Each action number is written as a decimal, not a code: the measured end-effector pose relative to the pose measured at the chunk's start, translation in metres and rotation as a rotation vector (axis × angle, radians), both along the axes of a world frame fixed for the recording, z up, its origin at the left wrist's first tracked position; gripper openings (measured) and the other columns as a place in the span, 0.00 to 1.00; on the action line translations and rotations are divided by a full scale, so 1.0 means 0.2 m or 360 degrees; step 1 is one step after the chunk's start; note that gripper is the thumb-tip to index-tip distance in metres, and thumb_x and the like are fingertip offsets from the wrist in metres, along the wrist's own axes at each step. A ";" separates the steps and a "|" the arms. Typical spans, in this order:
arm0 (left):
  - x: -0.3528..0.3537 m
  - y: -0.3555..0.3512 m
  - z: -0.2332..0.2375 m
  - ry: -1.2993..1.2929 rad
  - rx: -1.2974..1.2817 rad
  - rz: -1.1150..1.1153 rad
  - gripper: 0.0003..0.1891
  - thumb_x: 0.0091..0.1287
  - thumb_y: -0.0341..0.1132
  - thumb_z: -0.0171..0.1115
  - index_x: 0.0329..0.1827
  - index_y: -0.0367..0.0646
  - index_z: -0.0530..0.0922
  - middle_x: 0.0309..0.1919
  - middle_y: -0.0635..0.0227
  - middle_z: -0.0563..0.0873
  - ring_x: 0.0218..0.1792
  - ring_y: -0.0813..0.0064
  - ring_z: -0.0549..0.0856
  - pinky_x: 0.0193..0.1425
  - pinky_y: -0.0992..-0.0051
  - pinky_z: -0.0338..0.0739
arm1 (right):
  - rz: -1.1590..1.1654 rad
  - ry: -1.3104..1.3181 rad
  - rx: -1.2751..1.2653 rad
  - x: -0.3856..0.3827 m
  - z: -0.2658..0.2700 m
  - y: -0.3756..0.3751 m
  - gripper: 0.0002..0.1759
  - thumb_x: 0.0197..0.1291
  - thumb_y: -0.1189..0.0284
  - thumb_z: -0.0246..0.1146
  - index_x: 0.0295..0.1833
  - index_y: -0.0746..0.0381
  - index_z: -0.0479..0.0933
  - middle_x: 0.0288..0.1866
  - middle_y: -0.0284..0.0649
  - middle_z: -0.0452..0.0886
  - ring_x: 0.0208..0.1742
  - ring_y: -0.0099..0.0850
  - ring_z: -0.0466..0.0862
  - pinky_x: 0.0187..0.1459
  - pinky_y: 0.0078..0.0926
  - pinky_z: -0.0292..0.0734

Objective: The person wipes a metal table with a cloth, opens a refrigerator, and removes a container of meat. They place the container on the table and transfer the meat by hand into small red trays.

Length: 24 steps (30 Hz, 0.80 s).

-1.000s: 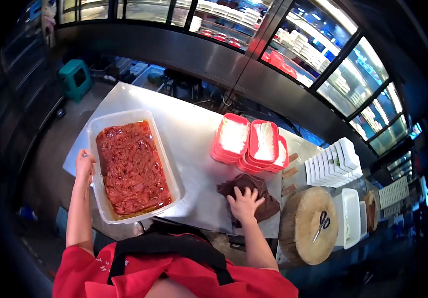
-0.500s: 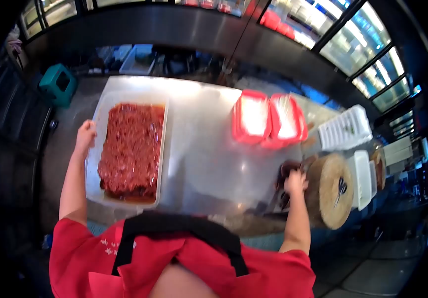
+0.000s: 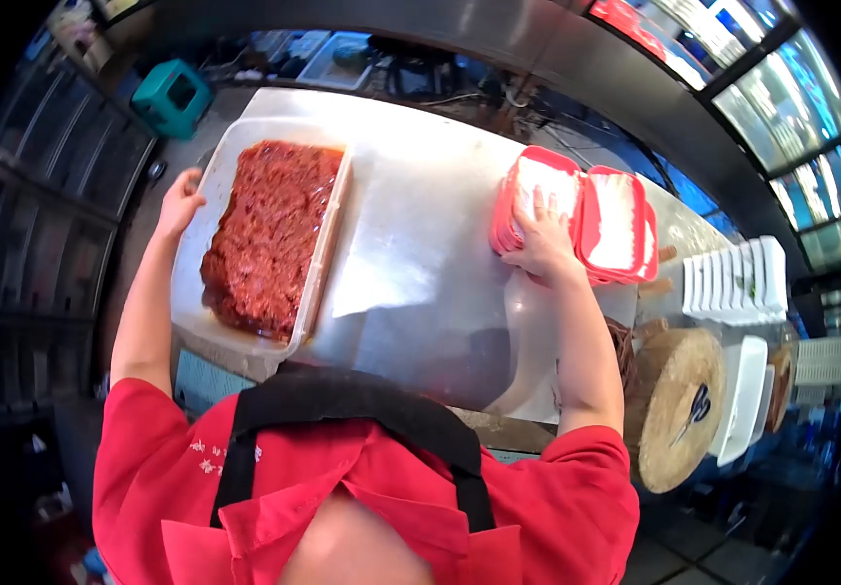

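1. Right up close, we are looking down on a red shirt [image 3: 552, 487] and a black apron [image 3: 362, 392], bare forearms stretching away on both sides.
2. Over to the right, we are spotting a round wooden chopping block [image 3: 669, 439], with dark-handled scissors [image 3: 700, 404] lying on it; beside it, a brown crumpled bundle [image 3: 622, 353] is half hiding behind the right forearm.
3. Now the left side: we are seeing a translucent plastic tub [image 3: 325, 258] sitting on the steel table [image 3: 406, 219], heaped with glossy red marinated meat [image 3: 274, 234].
4. At that tub's left rim, the left hand [image 3: 183, 203] is curling its fingers; we are struggling to tell whether they are gripping the edge.
5. And here we are watching the right hand [image 3: 544, 242], fingers apart, lying over the left stack of red trays [image 3: 504, 222], which are showing white inside. The right stack [image 3: 650, 232] is standing just beside it.
6. Past those, we are finding ribbed white trays [image 3: 735, 281] bunched together on the right.
7. Farther back, we are catching a teal stool [image 3: 169, 100] on the floor at left, and lit glass windows [image 3: 781, 117] are glowing at upper right.
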<state>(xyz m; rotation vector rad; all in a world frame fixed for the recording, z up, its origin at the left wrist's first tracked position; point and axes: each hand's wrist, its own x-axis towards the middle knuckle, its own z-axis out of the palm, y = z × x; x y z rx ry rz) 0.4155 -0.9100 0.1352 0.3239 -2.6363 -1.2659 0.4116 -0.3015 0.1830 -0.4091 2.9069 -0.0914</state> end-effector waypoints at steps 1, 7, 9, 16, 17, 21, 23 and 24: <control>0.04 0.00 0.00 0.0156 -0.0151 -0.0013 0.28 0.46 0.27 0.61 0.56 0.44 0.73 0.28 0.71 0.76 0.29 0.78 0.77 0.32 0.78 0.72 | 0.0004 -0.0046 0.0083 0.02 0.04 -0.02 0.56 0.38 0.55 0.73 0.73 0.53 0.52 0.75 0.55 0.43 0.73 0.61 0.44 0.69 0.58 0.46; 0.46 0.33 0.28 0.0280 -0.0645 0.0413 0.17 0.51 0.30 0.62 0.46 0.44 0.79 0.35 0.61 0.81 0.39 0.66 0.82 0.47 0.70 0.76 | 0.0188 -0.0062 0.0083 0.19 0.02 -0.22 0.46 0.45 0.52 0.69 0.69 0.55 0.61 0.76 0.42 0.46 0.71 0.66 0.45 0.65 0.68 0.46; 0.52 0.40 0.29 0.0184 -0.0592 0.0384 0.14 0.54 0.26 0.61 0.45 0.42 0.80 0.35 0.64 0.82 0.38 0.75 0.81 0.42 0.77 0.77 | 0.0295 -0.0073 0.0115 0.31 0.02 -0.35 0.46 0.44 0.51 0.69 0.69 0.55 0.60 0.76 0.42 0.47 0.72 0.66 0.44 0.64 0.68 0.47; 0.38 0.50 0.18 -0.0174 -0.0512 -0.0213 0.09 0.55 0.31 0.65 0.38 0.40 0.82 0.33 0.62 0.83 0.37 0.69 0.82 0.43 0.73 0.77 | 0.0523 -0.0054 -0.0004 0.68 0.06 -0.73 0.47 0.42 0.53 0.71 0.68 0.56 0.61 0.75 0.42 0.50 0.71 0.66 0.46 0.58 0.72 0.56; 0.34 0.50 0.15 -0.0139 -0.0606 -0.0369 0.08 0.54 0.31 0.66 0.37 0.40 0.83 0.33 0.61 0.83 0.37 0.67 0.82 0.43 0.73 0.76 | 0.0509 -0.0054 0.0000 0.71 0.06 -0.77 0.47 0.42 0.53 0.71 0.68 0.56 0.61 0.75 0.42 0.50 0.71 0.66 0.46 0.58 0.72 0.56; 0.23 0.56 0.12 0.0065 -0.0920 -0.0869 0.12 0.51 0.34 0.68 0.38 0.43 0.84 0.34 0.62 0.82 0.42 0.62 0.80 0.48 0.67 0.75 | 0.0422 -0.0003 0.0005 0.77 0.03 -0.87 0.48 0.41 0.53 0.71 0.68 0.57 0.61 0.75 0.42 0.50 0.71 0.67 0.47 0.56 0.72 0.56; 0.22 0.62 0.16 -0.0130 -0.1187 -0.0864 0.16 0.50 0.39 0.69 0.41 0.45 0.84 0.37 0.62 0.82 0.46 0.61 0.78 0.51 0.66 0.74 | 0.0419 0.0031 -0.0010 0.80 0.02 -0.91 0.48 0.40 0.52 0.71 0.68 0.58 0.62 0.75 0.43 0.51 0.70 0.67 0.47 0.55 0.72 0.57; 0.20 0.62 0.14 -0.0173 -0.1235 -0.0870 0.15 0.48 0.38 0.69 0.39 0.45 0.84 0.37 0.60 0.82 0.45 0.60 0.79 0.51 0.65 0.74 | 0.0396 0.0045 0.0010 0.81 0.02 -0.94 0.48 0.40 0.52 0.71 0.68 0.58 0.62 0.75 0.43 0.51 0.70 0.67 0.47 0.55 0.72 0.57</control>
